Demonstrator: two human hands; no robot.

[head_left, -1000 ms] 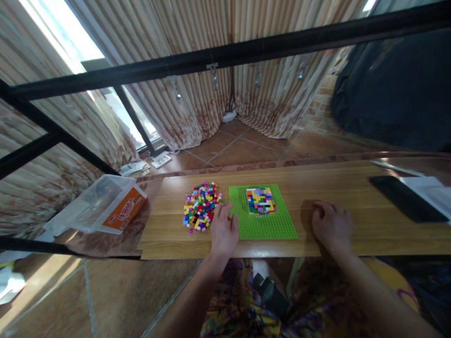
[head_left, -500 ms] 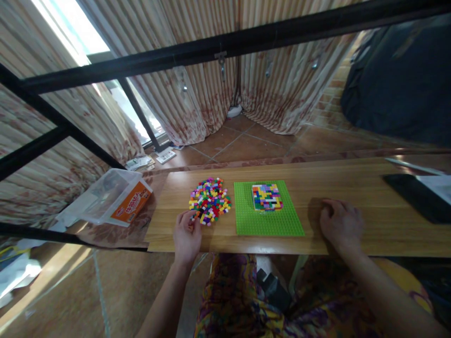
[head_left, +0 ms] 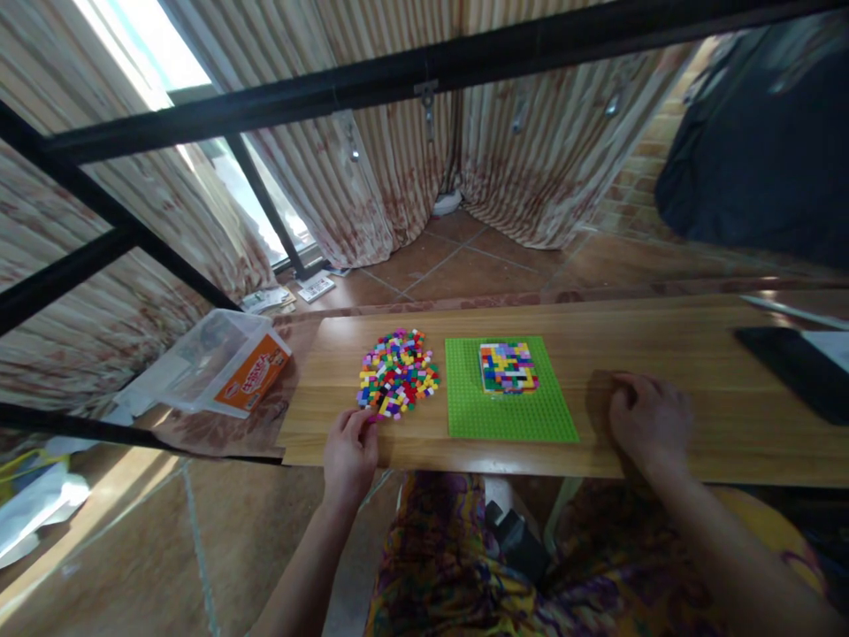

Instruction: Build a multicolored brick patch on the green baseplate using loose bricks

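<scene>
At the near left edge of a loose pile of small coloured toy bricks (head_left: 398,372), my left hand (head_left: 349,456) is closed with thumb and fingers pinching a magenta brick (head_left: 373,418). Right of the pile lies a green studded baseplate (head_left: 510,420). A low rectangular block of many-coloured bricks (head_left: 509,368) is built on its upper middle part. My right hand (head_left: 650,420) rests on the table to the right of the baseplate, fingers loosely bent and apart from the thumb, with nothing seen in it.
The long wooden table (head_left: 411,451) has a black flat object (head_left: 789,372) with white paper at its right end. A clear plastic box (head_left: 222,363) with an orange label stands beyond the left end. Black metal bars (head_left: 298,111) cross in front of the curtains.
My left hand has drawn slightly back from the pile, and the magenta brick now shows between its fingertips. My right hand stays in place. The whole view has shifted a little.
</scene>
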